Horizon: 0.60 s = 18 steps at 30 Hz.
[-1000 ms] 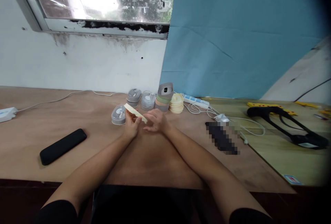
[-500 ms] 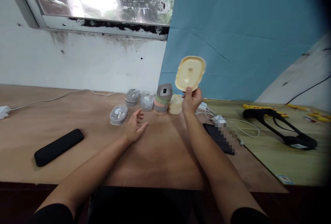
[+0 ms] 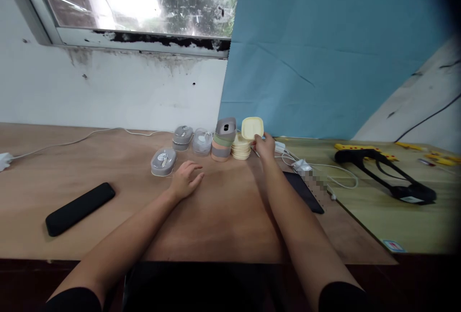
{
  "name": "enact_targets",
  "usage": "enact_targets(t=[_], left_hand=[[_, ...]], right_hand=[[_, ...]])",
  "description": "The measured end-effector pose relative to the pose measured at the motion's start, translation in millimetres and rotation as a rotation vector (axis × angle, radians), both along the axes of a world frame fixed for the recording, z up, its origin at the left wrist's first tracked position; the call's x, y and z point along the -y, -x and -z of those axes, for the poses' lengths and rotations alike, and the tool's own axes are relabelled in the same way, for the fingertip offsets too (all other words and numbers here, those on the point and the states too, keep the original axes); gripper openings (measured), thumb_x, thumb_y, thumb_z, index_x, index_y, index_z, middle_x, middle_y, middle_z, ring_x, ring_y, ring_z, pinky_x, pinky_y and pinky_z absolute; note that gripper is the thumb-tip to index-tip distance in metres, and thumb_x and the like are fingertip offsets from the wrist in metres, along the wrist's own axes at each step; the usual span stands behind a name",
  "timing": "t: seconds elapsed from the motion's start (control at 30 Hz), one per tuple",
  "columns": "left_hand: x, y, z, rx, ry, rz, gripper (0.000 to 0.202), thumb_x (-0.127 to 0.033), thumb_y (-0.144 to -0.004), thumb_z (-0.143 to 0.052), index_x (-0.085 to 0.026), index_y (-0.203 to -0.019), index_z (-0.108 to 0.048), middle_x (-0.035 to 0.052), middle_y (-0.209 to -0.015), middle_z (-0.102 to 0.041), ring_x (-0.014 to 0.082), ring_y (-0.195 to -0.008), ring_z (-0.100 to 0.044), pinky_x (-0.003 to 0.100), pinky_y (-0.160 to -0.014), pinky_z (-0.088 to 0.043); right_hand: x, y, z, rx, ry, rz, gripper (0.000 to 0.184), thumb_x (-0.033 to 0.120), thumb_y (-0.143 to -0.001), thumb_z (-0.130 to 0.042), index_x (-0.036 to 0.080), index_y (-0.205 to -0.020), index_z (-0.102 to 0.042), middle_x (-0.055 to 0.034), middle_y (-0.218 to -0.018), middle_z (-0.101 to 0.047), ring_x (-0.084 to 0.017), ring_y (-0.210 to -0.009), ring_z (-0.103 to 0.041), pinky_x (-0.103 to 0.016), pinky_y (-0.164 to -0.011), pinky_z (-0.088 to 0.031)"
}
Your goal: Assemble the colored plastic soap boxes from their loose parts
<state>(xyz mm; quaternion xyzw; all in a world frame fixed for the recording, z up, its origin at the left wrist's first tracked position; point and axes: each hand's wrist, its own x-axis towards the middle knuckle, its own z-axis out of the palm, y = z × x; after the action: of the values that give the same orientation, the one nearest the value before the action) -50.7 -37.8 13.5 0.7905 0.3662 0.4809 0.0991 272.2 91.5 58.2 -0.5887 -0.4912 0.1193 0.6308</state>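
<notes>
A pale yellow shallow tray-like lid (image 3: 252, 128) is pinched at its lower right edge by my right hand (image 3: 264, 147). It is tilted up just above a stack of similar yellow pieces (image 3: 241, 151). My left hand (image 3: 186, 180) rests over the table with fingers apart and nothing in them. Close to it is a grey oval case with a clear cover (image 3: 163, 162). Behind stand more grey cases (image 3: 182, 138), clear covers (image 3: 202, 142), and a stack of grey, green and peach pieces (image 3: 221, 152) topped by a grey piece with a dark opening.
A black oblong case (image 3: 79, 209) lies at the left. To the right are a dark flat pouch (image 3: 304, 192), white cables and plugs (image 3: 301, 165), a black headset-like strap (image 3: 389, 177) and yellow tools (image 3: 441, 159). The wall and window stand behind the table.
My right hand has lowered the yellow lid from in front of the blue sheet down to the yellow stack. My left hand has moved slightly down, its fingers a little more relaxed.
</notes>
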Motion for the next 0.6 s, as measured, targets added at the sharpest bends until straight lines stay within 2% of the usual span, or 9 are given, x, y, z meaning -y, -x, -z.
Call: enact_targets(t=[0.13,0.43,0.5,0.6], left_hand=[[-0.1,-0.1,-0.1,0.021,0.033,0.018,0.022,-0.034,-0.084,-0.059,-0.022,-0.101,-0.066,0.0096,-0.099,-0.064,0.0262,-0.097,-0.058,0.043,-0.088,-0.045],[0.5,0.1,1.0,-0.012,0.023,-0.001,0.017,-0.032,-0.085,-0.059,-0.022,-0.096,-0.066,0.0083,-0.095,-0.064,0.0237,-0.094,-0.060,0.039,-0.085,-0.047],[0.7,0.2,1.6,-0.054,0.009,-0.019,0.018,-0.032,-0.087,-0.056,-0.021,-0.097,-0.065,0.0081,-0.095,-0.064,0.0224,-0.093,-0.060,0.038,-0.084,-0.048],[0.3,0.2,2.6,-0.092,-0.014,-0.032,0.018,-0.032,-0.088,-0.054,-0.020,-0.097,-0.064,0.0079,-0.095,-0.064,0.0208,-0.093,-0.060,0.036,-0.084,-0.048]], right_hand=[[-3.3,1.1,5.8,0.011,0.117,-0.031,0.041,0.036,-0.078,-0.057,0.009,-0.107,-0.064,-0.0010,-0.055,-0.062,-0.015,-0.044,-0.054,-0.029,-0.054,-0.048],[-11.6,-0.2,18.7,0.081,0.139,-0.060,0.053,0.050,-0.081,-0.054,0.008,-0.113,-0.063,-0.0020,-0.057,-0.064,-0.014,-0.043,-0.055,-0.027,-0.052,-0.045],[-11.2,-0.6,19.1,0.093,0.149,-0.057,0.052,0.051,-0.082,-0.052,0.009,-0.109,-0.065,-0.0020,-0.056,-0.064,-0.014,-0.042,-0.055,-0.026,-0.052,-0.044],[-10.7,-1.1,19.6,0.112,0.153,-0.068,0.046,0.050,-0.083,-0.050,0.010,-0.093,-0.070,-0.0028,-0.056,-0.064,-0.014,-0.042,-0.054,-0.027,-0.054,-0.045]])
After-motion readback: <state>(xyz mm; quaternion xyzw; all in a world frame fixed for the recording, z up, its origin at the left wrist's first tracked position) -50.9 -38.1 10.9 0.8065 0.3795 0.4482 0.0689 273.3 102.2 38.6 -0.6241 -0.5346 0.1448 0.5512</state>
